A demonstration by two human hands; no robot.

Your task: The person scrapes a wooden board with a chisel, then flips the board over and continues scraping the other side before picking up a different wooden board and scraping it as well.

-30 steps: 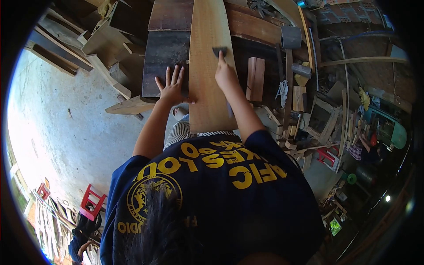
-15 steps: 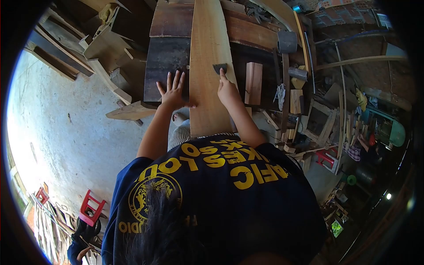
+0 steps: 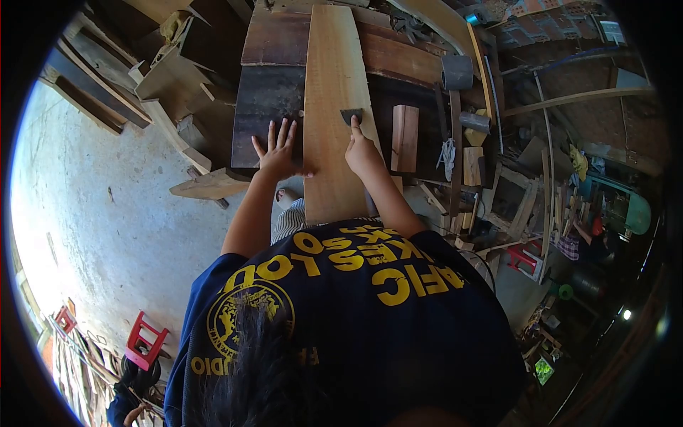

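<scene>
A long pale wooden plank point(image 3: 331, 78) runs away from my body over a dark work surface. My right hand point(image 3: 363, 153) grips a putty knife point(image 3: 350, 114), index finger stretched along it. Its dark, wide blade lies at the plank's face, right of the middle; the handle is hidden in my palm. To the left, my left hand point(image 3: 279, 153) is spread with its fingers apart over the front edge of the dark board point(image 3: 267, 99). Its thumb reaches the plank's left edge, and nothing is held in it.
Right of the plank stands a wooden block point(image 3: 405, 139), with a grey cylinder point(image 3: 457, 72) farther back. Curved wooden pieces point(image 3: 210, 185) lie at the left. A red plastic stool point(image 3: 146, 341) is on the concrete floor. Other people are partly visible at the lower left and far right.
My right hand and the putty knife have moved slightly left and nearer to me, and the blade has turned a little. My left hand stays spread in about the same place.
</scene>
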